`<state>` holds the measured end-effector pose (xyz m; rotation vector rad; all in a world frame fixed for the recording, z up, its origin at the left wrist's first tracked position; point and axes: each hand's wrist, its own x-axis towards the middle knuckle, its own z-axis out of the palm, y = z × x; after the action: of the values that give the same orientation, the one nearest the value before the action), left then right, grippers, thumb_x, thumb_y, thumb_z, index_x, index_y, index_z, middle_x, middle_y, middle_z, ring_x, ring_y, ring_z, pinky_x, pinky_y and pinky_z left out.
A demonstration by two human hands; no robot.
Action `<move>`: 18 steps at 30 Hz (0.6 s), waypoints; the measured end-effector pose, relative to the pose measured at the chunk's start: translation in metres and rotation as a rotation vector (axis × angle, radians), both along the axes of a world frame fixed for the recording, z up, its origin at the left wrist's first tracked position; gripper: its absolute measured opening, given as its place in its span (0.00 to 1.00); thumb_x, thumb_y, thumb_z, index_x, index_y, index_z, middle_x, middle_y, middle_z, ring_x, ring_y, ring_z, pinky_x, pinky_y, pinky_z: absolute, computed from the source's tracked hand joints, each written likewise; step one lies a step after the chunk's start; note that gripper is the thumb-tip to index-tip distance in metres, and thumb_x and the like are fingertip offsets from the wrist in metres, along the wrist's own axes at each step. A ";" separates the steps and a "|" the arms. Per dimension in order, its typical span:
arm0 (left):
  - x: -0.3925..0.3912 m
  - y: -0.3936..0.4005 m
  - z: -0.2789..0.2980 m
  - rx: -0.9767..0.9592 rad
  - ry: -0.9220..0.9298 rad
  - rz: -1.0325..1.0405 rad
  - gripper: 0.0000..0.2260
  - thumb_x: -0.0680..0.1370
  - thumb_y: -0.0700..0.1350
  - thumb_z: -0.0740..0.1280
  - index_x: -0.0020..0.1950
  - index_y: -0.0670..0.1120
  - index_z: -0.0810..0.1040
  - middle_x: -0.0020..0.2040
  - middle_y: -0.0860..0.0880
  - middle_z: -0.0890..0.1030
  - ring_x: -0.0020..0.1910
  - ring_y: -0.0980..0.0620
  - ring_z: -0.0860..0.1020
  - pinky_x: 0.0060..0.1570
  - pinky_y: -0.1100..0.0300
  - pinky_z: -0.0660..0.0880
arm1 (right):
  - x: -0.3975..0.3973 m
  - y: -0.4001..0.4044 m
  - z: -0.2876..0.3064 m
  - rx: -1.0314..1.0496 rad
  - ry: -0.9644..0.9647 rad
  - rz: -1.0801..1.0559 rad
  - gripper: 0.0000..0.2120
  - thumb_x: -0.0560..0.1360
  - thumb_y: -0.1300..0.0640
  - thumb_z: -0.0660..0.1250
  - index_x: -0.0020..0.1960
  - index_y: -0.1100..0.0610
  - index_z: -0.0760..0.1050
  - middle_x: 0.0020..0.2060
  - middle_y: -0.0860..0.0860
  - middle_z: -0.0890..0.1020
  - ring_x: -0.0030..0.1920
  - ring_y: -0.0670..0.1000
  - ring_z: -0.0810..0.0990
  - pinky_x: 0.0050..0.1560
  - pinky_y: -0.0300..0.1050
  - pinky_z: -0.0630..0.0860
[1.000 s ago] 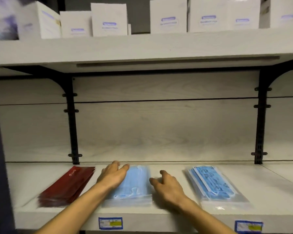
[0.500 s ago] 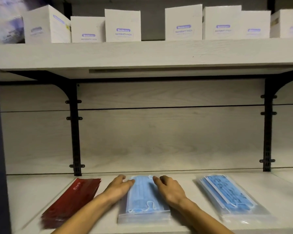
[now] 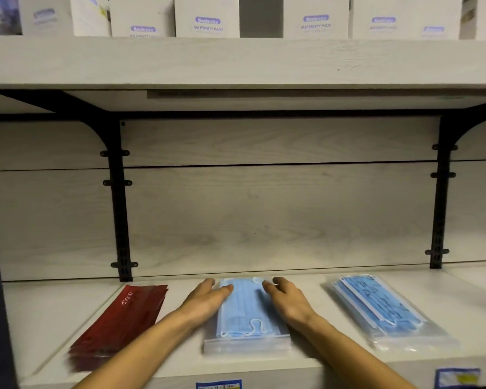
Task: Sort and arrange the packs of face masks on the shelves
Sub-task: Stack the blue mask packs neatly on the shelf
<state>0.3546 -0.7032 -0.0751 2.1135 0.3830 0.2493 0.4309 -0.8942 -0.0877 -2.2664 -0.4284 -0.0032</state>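
Pale-blue surgical masks in a clear plastic pack [image 3: 246, 313] lie flat at lower centre of the frame on the light wood-grain lower shelf [image 3: 306, 363], long side running front to back. Left hand [image 3: 208, 300] rests along the pack's left edge and right hand [image 3: 288, 301] along its right edge; fingers on both are straight and loosely together, tips on the far corners, pressing rather than pinching. Lower left: dark red foil mask packs [image 3: 118, 327], fanned and angled, not squared to the shelf edge. Lower right: second clear pack of printed blue masks [image 3: 382, 307], also skewed, well apart from the centre pack. Judgement: sorting by type looks done, three groups in a row; centre pack nearly straight, the two side groups still want aligning. Top of frame: white cardboard maternity pad boxes [image 3: 206, 16] on the upper shelf [image 3: 236, 63]. Price labels [image 3: 219, 384] on the front lip.
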 end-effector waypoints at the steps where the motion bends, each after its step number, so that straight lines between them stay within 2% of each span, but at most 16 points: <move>1: -0.003 0.000 0.000 0.010 -0.009 0.008 0.30 0.82 0.56 0.63 0.79 0.44 0.61 0.78 0.47 0.65 0.73 0.48 0.68 0.66 0.61 0.65 | -0.002 -0.001 0.001 0.022 -0.008 -0.019 0.27 0.82 0.40 0.57 0.74 0.57 0.68 0.71 0.55 0.75 0.69 0.59 0.73 0.70 0.52 0.69; 3: -0.010 0.002 0.002 0.024 -0.007 0.027 0.31 0.82 0.57 0.63 0.80 0.45 0.60 0.79 0.47 0.63 0.76 0.48 0.65 0.69 0.59 0.63 | -0.011 -0.005 0.003 -0.023 -0.056 -0.068 0.26 0.82 0.41 0.57 0.71 0.59 0.70 0.67 0.57 0.78 0.66 0.59 0.76 0.66 0.52 0.72; 5: -0.017 0.005 0.003 0.047 0.028 0.029 0.31 0.81 0.58 0.62 0.80 0.45 0.60 0.79 0.47 0.64 0.74 0.47 0.67 0.65 0.59 0.68 | -0.025 -0.012 0.002 -0.035 -0.052 -0.085 0.25 0.81 0.41 0.58 0.68 0.59 0.72 0.63 0.56 0.80 0.62 0.58 0.78 0.63 0.51 0.73; 6: -0.022 0.005 0.004 0.061 0.051 0.029 0.31 0.81 0.58 0.62 0.79 0.45 0.61 0.77 0.47 0.67 0.70 0.47 0.71 0.58 0.60 0.72 | -0.034 -0.018 0.000 -0.016 -0.040 -0.071 0.24 0.81 0.41 0.59 0.67 0.59 0.72 0.61 0.56 0.80 0.60 0.57 0.78 0.61 0.50 0.74; 8: -0.031 0.004 0.006 0.083 0.112 0.014 0.28 0.81 0.59 0.62 0.76 0.46 0.64 0.67 0.47 0.75 0.54 0.50 0.78 0.40 0.61 0.73 | -0.052 -0.027 -0.004 -0.001 -0.054 -0.045 0.24 0.81 0.42 0.61 0.66 0.60 0.73 0.55 0.54 0.81 0.56 0.55 0.78 0.57 0.49 0.74; 9: -0.036 0.003 0.007 0.086 0.133 0.001 0.24 0.81 0.59 0.63 0.72 0.47 0.67 0.62 0.47 0.77 0.48 0.51 0.78 0.38 0.62 0.72 | -0.057 -0.030 -0.006 -0.016 -0.073 -0.039 0.23 0.81 0.43 0.61 0.64 0.60 0.74 0.54 0.54 0.81 0.55 0.55 0.79 0.57 0.50 0.74; 11: -0.044 0.001 0.007 0.072 0.139 -0.039 0.18 0.81 0.58 0.63 0.62 0.46 0.73 0.56 0.48 0.79 0.47 0.52 0.79 0.39 0.59 0.74 | -0.066 -0.032 -0.007 -0.045 -0.081 -0.036 0.21 0.81 0.43 0.61 0.62 0.59 0.75 0.55 0.54 0.81 0.56 0.55 0.79 0.60 0.52 0.75; 13: -0.050 -0.004 0.006 0.052 0.114 -0.069 0.11 0.82 0.56 0.63 0.55 0.49 0.74 0.52 0.50 0.79 0.51 0.53 0.78 0.39 0.60 0.74 | -0.071 -0.031 -0.004 -0.072 -0.072 -0.039 0.22 0.80 0.43 0.61 0.64 0.59 0.74 0.58 0.55 0.81 0.58 0.57 0.79 0.62 0.53 0.74; 14: -0.054 -0.007 0.008 0.050 0.109 -0.082 0.08 0.82 0.55 0.62 0.52 0.51 0.73 0.50 0.52 0.78 0.50 0.54 0.77 0.39 0.61 0.73 | -0.072 -0.031 -0.004 -0.072 -0.071 -0.045 0.22 0.80 0.43 0.61 0.64 0.60 0.74 0.59 0.55 0.81 0.58 0.57 0.79 0.62 0.54 0.74; 16: -0.055 -0.012 0.008 0.046 0.095 -0.095 0.06 0.83 0.54 0.61 0.52 0.52 0.72 0.47 0.55 0.76 0.46 0.57 0.75 0.39 0.62 0.72 | -0.075 -0.031 -0.002 -0.060 -0.076 -0.064 0.21 0.80 0.45 0.62 0.63 0.61 0.75 0.58 0.56 0.82 0.57 0.57 0.79 0.61 0.54 0.75; 18: -0.055 -0.013 0.008 0.037 0.076 -0.084 0.09 0.83 0.54 0.61 0.56 0.51 0.73 0.47 0.55 0.76 0.45 0.57 0.74 0.38 0.62 0.72 | -0.078 -0.032 -0.003 -0.067 -0.109 -0.084 0.19 0.80 0.46 0.63 0.62 0.60 0.76 0.56 0.55 0.83 0.56 0.57 0.80 0.59 0.53 0.76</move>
<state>0.2991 -0.7167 -0.0668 2.1745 0.3353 0.1276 0.3525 -0.9266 -0.0905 -2.3563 -0.3952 -0.1589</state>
